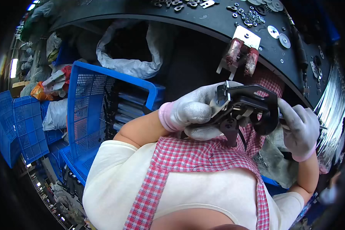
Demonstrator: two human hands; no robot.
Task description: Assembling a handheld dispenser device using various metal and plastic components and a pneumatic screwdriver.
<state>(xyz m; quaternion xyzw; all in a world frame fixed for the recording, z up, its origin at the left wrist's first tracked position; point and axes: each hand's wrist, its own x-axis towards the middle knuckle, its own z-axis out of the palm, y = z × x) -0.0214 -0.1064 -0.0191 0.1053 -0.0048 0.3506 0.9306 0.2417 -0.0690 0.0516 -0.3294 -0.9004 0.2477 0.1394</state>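
Note:
My left hand (197, 111), in a white glove with a pink cuff, is closed around a black metal mechanism (253, 100) held in front of my apron. The mechanism has a curved black plate, a bright metal piece at its left end and an arm hanging below. At its right side is my gloved right hand (301, 128), fingers bent and pressed together. A thin rod (323, 127) pokes out past the outer side of this hand; the rest of it is mostly hidden by the fingers. Whether the rod touches the mechanism cannot be made out.
Across the top runs a dark workbench (195, 23) with washers (274, 32), small metal parts (253, 18) and a fixture with two wrapped handles (234, 51) at its edge. A blue crate (76, 111), a white sack (130, 69) and a bundle of metal rods (335, 111) flank me.

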